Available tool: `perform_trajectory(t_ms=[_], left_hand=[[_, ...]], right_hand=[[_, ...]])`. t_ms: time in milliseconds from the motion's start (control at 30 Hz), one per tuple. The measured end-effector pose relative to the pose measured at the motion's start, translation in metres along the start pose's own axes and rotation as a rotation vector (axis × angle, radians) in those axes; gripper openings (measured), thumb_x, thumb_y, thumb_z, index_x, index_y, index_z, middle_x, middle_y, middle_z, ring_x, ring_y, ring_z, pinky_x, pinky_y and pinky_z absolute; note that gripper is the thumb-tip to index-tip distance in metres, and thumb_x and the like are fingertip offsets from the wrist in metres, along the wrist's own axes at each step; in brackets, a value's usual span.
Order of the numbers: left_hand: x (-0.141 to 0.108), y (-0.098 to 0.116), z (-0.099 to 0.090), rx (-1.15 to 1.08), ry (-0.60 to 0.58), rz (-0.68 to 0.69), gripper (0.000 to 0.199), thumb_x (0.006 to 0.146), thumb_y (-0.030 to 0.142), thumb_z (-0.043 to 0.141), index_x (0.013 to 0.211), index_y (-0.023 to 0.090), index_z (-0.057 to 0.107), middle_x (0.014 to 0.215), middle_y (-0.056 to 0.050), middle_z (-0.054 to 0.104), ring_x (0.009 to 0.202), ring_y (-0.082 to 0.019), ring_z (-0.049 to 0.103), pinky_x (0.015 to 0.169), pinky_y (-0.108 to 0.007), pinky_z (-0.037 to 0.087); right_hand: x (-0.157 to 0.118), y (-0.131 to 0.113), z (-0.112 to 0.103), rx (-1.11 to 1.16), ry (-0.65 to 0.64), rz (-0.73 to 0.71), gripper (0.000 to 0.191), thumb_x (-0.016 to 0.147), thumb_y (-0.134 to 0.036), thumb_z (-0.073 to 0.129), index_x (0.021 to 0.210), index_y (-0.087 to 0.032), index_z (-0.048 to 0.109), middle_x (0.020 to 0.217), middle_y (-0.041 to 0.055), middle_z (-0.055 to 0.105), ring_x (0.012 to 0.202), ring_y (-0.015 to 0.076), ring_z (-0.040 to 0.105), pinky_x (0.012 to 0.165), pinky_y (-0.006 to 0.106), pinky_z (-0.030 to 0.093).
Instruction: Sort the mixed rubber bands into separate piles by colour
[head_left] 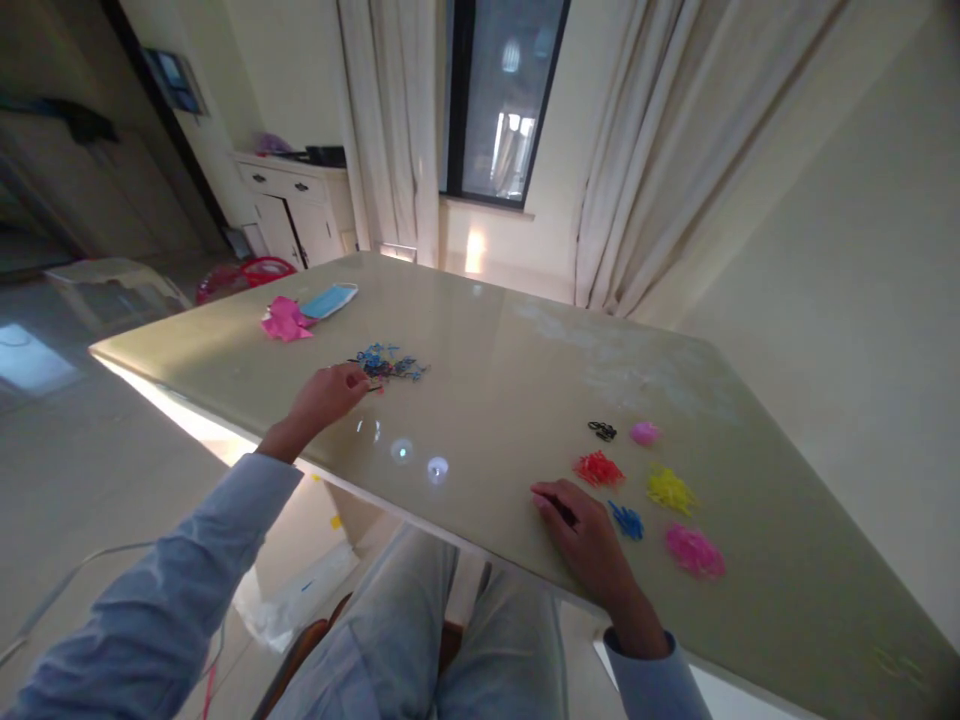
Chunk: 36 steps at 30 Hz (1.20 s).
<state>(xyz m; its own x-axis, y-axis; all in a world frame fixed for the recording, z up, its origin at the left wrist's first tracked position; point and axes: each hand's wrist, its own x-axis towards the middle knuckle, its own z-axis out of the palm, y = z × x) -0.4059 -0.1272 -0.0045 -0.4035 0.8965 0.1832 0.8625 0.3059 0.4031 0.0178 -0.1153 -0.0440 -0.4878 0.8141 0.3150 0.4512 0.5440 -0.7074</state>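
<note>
My left hand point(330, 395) is at the near left edge of a mixed pile of small blue and dark bands point(390, 362), its thumb and fingertips pinched together. A short dark piece shows by the fingertips; whether it is held is too small to tell. My right hand point(581, 535) rests on the table with curled fingers, and what they may hold is hidden. Around it lie sorted heaps: red bands point(598, 469), blue bands point(627, 520), black bands point(602, 430), yellow bands point(670, 488), a larger pink heap point(695, 550) and a smaller pink heap point(644, 433).
The glossy table point(480, 400) reflects ceiling lights. A crumpled pink piece point(286, 319) and a blue face mask point(330, 300) lie at its far left. Beyond are a white cabinet point(296, 205), a stool point(112, 285) and curtains point(394, 130). My legs are under the near edge.
</note>
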Motion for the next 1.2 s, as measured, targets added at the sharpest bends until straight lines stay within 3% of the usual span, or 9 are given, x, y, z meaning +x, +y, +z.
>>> perform_trajectory(t_ms=[133, 267, 600, 700, 833, 1000, 1200], left_hand=[[0.013, -0.046, -0.013, 0.29, -0.061, -0.115, 0.043, 0.077, 0.025, 0.049, 0.113, 0.015, 0.071, 0.103, -0.015, 0.073, 0.095, -0.031, 0.067, 0.083, -0.037, 0.05], [0.017, -0.071, -0.008, 0.325, -0.101, -0.104, 0.043, 0.078, 0.022, 0.048, 0.114, 0.017, 0.072, 0.107, -0.014, 0.073, 0.103, -0.029, 0.066, 0.09, -0.035, 0.049], [0.011, -0.063, -0.007, 0.255, -0.028, -0.115, 0.029, 0.083, 0.021, 0.045, 0.094, 0.015, 0.07, 0.104, -0.016, 0.072, 0.097, -0.029, 0.067, 0.08, -0.035, 0.049], [-0.001, -0.048, -0.012, 0.068, -0.004, -0.087, 0.023, 0.085, 0.029, 0.047, 0.086, 0.017, 0.067, 0.086, -0.01, 0.072, 0.082, -0.024, 0.067, 0.073, -0.031, 0.049], [-0.025, -0.008, -0.014, -0.518, -0.047, -0.099, 0.028, 0.082, 0.044, 0.058, 0.073, 0.018, 0.061, 0.056, -0.001, 0.06, 0.052, -0.015, 0.056, 0.055, -0.026, 0.045], [-0.052, 0.052, -0.001, -1.163, -0.298, -0.126, 0.042, 0.073, 0.056, 0.073, 0.074, 0.015, 0.062, 0.066, 0.0, 0.061, 0.054, -0.008, 0.053, 0.051, -0.02, 0.042], [-0.069, 0.119, 0.029, -1.48, -0.545, -0.166, 0.032, 0.07, 0.041, 0.083, 0.077, 0.014, 0.067, 0.069, 0.001, 0.06, 0.053, -0.005, 0.05, 0.05, -0.017, 0.041]], right_hand=[[-0.001, 0.0, -0.001, -0.025, -0.014, -0.009, 0.026, 0.095, -0.036, 0.051, 0.096, -0.02, 0.072, 0.085, 0.0064, 0.072, 0.074, 0.0187, 0.066, 0.068, 0.029, 0.052], [-0.001, 0.0, -0.001, -0.035, -0.012, -0.017, 0.026, 0.095, -0.036, 0.051, 0.095, -0.019, 0.072, 0.085, 0.0065, 0.072, 0.074, 0.0188, 0.067, 0.067, 0.028, 0.052], [0.0, 0.002, 0.0, -0.043, -0.003, 0.019, 0.028, 0.094, -0.04, 0.052, 0.094, -0.021, 0.072, 0.089, 0.008, 0.073, 0.078, 0.0206, 0.068, 0.069, 0.03, 0.054], [0.0, 0.002, 0.0, -0.052, 0.0, 0.022, 0.028, 0.094, -0.04, 0.052, 0.094, -0.021, 0.073, 0.088, 0.0081, 0.073, 0.078, 0.0209, 0.068, 0.069, 0.031, 0.054], [0.001, -0.001, -0.001, -0.055, 0.0, 0.021, 0.026, 0.094, -0.037, 0.052, 0.093, -0.02, 0.072, 0.086, 0.007, 0.073, 0.076, 0.0196, 0.067, 0.068, 0.029, 0.052], [0.001, -0.003, 0.001, -0.046, 0.009, 0.009, 0.022, 0.094, -0.031, 0.053, 0.093, -0.019, 0.072, 0.084, 0.0057, 0.072, 0.075, 0.0177, 0.066, 0.067, 0.027, 0.051], [0.0, 0.001, 0.007, -0.033, 0.033, 0.017, 0.017, 0.092, -0.024, 0.055, 0.093, -0.019, 0.071, 0.086, 0.0051, 0.072, 0.076, 0.0167, 0.064, 0.07, 0.027, 0.048]])
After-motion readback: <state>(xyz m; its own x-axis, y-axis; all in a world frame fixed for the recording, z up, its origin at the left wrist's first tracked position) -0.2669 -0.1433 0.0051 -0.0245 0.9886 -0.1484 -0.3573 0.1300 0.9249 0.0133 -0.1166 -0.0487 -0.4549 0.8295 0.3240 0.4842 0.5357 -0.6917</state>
